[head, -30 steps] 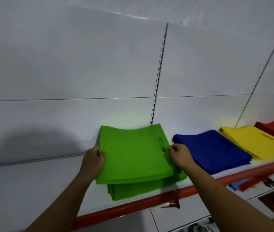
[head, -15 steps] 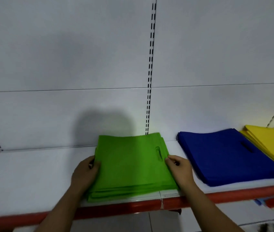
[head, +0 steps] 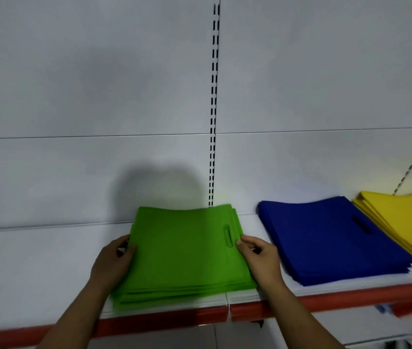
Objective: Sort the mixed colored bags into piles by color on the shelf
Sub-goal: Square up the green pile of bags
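head view. the green bag pile point(head: 184, 250) lay on the white shelf point(head: 36, 268), its front edge close to the shelf's red lip point(head: 351, 295). the left hand point(head: 114, 265) was cupped against the pile's left edge, fingers curled and partly closed on the side of the stack; the right hand point(head: 260, 258) was pressed to the right edge just beside the cut-out handle slot point(head: 228, 236), thumb and fingers lightly pinched on the margin. whether either hand truly gripped the bags or only pressed on them could not be told.

compared with a second earlier, the upper bags, which had been lifted and skewed over a lower, offset layer, were lowered onto that layer, and the edges were drawn more nearly flush; only the near-left corner showed fanned layers. the view had also swung left, so that the red pile was out of frame.

the dark blue bag pile point(head: 330, 238) sat apart to the right, and the yellow bag pile point(head: 406, 222) beyond it, overlapped slightly at its near edge by the blue one.

judgement: the green pile appeared placed and nearly squared. three separated colours stood visible on the shelf, which suggested the sorting was far advanced. the remaining step was probably a last tidy of the fanned corner before release; thin, limp bags could slip forward over the lip if pushed unevenly.
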The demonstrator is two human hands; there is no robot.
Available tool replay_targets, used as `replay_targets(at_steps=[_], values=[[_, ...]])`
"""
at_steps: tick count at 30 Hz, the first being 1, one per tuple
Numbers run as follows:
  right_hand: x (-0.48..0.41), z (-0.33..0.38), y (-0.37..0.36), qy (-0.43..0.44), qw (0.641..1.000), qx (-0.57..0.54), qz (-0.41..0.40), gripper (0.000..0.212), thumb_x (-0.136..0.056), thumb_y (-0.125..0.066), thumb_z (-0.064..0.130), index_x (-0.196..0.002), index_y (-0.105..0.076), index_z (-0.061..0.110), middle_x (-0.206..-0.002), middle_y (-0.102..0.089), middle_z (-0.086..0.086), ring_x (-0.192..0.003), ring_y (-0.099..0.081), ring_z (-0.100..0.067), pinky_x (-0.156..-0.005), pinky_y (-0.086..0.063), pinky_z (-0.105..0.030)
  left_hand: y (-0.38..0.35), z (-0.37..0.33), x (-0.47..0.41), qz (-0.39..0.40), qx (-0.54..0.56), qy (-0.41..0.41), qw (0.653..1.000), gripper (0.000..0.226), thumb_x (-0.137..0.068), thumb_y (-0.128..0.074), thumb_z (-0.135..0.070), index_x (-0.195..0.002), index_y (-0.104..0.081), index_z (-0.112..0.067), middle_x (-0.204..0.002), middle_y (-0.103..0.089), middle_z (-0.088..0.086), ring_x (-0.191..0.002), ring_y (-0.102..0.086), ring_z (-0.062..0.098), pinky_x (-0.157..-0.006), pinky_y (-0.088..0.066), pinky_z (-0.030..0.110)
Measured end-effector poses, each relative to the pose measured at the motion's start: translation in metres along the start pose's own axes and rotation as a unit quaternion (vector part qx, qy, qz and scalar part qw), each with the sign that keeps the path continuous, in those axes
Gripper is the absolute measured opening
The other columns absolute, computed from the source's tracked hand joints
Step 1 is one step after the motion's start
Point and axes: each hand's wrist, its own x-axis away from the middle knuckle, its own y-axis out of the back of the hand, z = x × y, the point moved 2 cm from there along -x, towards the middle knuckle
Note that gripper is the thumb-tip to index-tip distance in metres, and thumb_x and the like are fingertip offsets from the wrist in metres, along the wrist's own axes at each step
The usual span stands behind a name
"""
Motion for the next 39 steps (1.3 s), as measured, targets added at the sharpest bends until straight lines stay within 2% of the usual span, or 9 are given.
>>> replay_targets(at_steps=[11, 14, 17, 21, 23, 26, 31, 36, 39], values=[[-0.005, 0.013, 0.009, -0.104, 0.993, -0.009, 0.047, 0.031, -0.104, -0.048, 0.037, -0.124, -0.067, 0.025, -0.123, -0.069, 0.004, -0.113, -0.064, -0.013, -0.103, -0.049, -0.04, -0.001, 0.011, -0.014, -0.008, 0.081, 0.018, 0.997, 0.05, -0.106, -0.042, -0.041, -0.15, -0.043, -0.019, -0.156, -0.039, 0.006, -0.141, -0.04, 0.025, -0.117, -0.028, 0.04], [-0.007, 0.016, 0.011, -0.14, 0.986, -0.056, 0.066, 0.032, -0.107, -0.039, 0.039, -0.115, -0.067, 0.027, -0.116, -0.073, 0.003, -0.109, -0.067, -0.012, -0.094, -0.052, -0.034, 0.005, 0.017, -0.028, -0.021, 0.181, 0.027, 0.983, 0.047, -0.107, -0.042, -0.038, -0.149, -0.044, -0.018, -0.157, -0.041, 0.006, -0.142, -0.04, 0.022, -0.122, -0.026, 0.048], [-0.01, 0.023, 0.009, -0.145, 0.985, -0.035, 0.091, 0.031, -0.106, -0.037, 0.047, -0.115, -0.065, 0.037, -0.122, -0.069, 0.008, -0.115, -0.063, -0.009, -0.104, -0.046, -0.036, 0.004, 0.016, -0.036, -0.009, 0.208, 0.053, 0.977, 0.054, -0.105, -0.038, -0.05, -0.149, -0.044, -0.02, -0.155, -0.044, 0.003, -0.14, -0.041, 0.022, -0.12, -0.029, 0.05], [-0.013, 0.029, -0.003, -0.146, 0.984, -0.015, 0.105, 0.041, -0.106, -0.036, 0.044, -0.098, -0.074, 0.033, -0.098, -0.075, 0.012, -0.098, -0.068, -0.007, -0.089, -0.049, -0.031, -0.006, -0.006, -0.025, 0.047, 0.205, 0.047, 0.977, 0.05, -0.096, -0.036, -0.069, -0.122, -0.067, -0.038, -0.125, -0.066, -0.006, -0.118, -0.059, 0.019, -0.107, -0.044, 0.049], [-0.012, 0.032, -0.01, -0.146, 0.981, 0.014, 0.125, 0.038, -0.106, -0.032, 0.05, -0.118, -0.066, 0.038, -0.108, -0.07, 0.014, -0.101, -0.065, -0.005, -0.087, -0.05, -0.026, -0.012, -0.005, -0.022, 0.057, 0.175, 0.041, 0.982, 0.071, -0.086, -0.032, -0.085, -0.138, -0.055, -0.041, -0.139, -0.059, -0.009, -0.126, -0.055, 0.015, -0.112, -0.041, 0.048], [-0.013, 0.029, -0.012, -0.156, 0.975, 0.017, 0.157, 0.053, -0.101, -0.029, 0.063, -0.144, -0.047, 0.037, -0.133, -0.057, 0.012, -0.122, -0.056, -0.01, -0.109, -0.045, -0.038, -0.014, -0.011, -0.016, 0.056, 0.18, 0.036, 0.981, 0.081, -0.08, -0.033, -0.09, -0.145, -0.047, -0.043, -0.147, -0.05, -0.013, -0.133, -0.048, 0.012, -0.116, -0.034, 0.042], [-0.017, 0.028, -0.015, -0.153, 0.948, 0.073, 0.269, 0.095, -0.078, -0.026, 0.094, -0.157, -0.013, 0.043, -0.164, -0.02, 0.01, -0.149, -0.028, -0.014, -0.123, -0.025, -0.046, -0.017, -0.04, 0.001, 0.1, 0.299, 0.093, 0.944, 0.044, -0.098, -0.04, -0.063, -0.137, -0.05, -0.045, -0.123, -0.06, -0.013, -0.109, -0.06, 0.006, -0.091, -0.048, 0.031], [-0.021, 0.021, -0.009, -0.131, 0.961, 0.03, 0.24, 0.095, -0.079, -0.037, 0.09, -0.158, -0.018, 0.04, -0.163, -0.024, 0.011, -0.147, -0.03, -0.011, -0.123, -0.026, -0.044, -0.014, -0.034, 0.0, 0.05, 0.231, 0.037, 0.971, 0.047, -0.104, -0.047, -0.039, -0.15, -0.041, -0.031, -0.146, -0.046, -0.012, -0.131, -0.043, 0.008, -0.109, -0.032, 0.029], [-0.02, 0.022, -0.003, -0.128, 0.967, 0.001, 0.22, 0.068, -0.099, -0.058, 0.043, -0.157, -0.025, 0.03, -0.15, -0.043, 0.012, -0.126, -0.051, -0.007, -0.101, -0.049, -0.029, -0.01, -0.024, -0.002, 0.045, 0.176, 0.013, 0.983, 0.054, -0.1, -0.057, -0.015, -0.151, -0.041, -0.028, -0.147, -0.049, -0.008, -0.129, -0.047, 0.01, -0.105, -0.036, 0.03]])
